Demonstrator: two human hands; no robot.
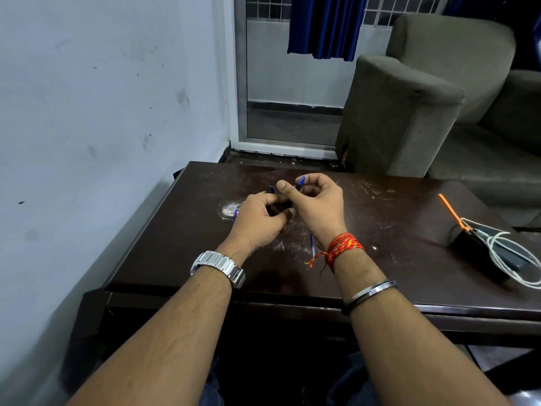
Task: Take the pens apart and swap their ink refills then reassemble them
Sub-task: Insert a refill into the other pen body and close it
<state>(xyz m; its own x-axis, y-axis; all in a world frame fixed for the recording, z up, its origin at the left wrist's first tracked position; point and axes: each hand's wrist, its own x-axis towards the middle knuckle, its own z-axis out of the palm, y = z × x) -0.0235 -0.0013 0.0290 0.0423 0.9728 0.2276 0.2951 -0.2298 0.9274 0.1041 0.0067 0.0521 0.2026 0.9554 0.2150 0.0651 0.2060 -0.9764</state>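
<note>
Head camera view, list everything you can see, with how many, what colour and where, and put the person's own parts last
table: one, dark brown, scratched, centre
pen parts: number unclear, dark with blue ends, held between both hands
thin blue piece: one, on the table beside the right wrist
black box: one, table's right edge
white cable: one, coiled on the box
orange strip: one, at the box
sofa: grey-green, behind the table, right
curtain: blue, top centre
wall: pale, left
left hand: silver watch
right hand: red thread, metal bangle
</note>
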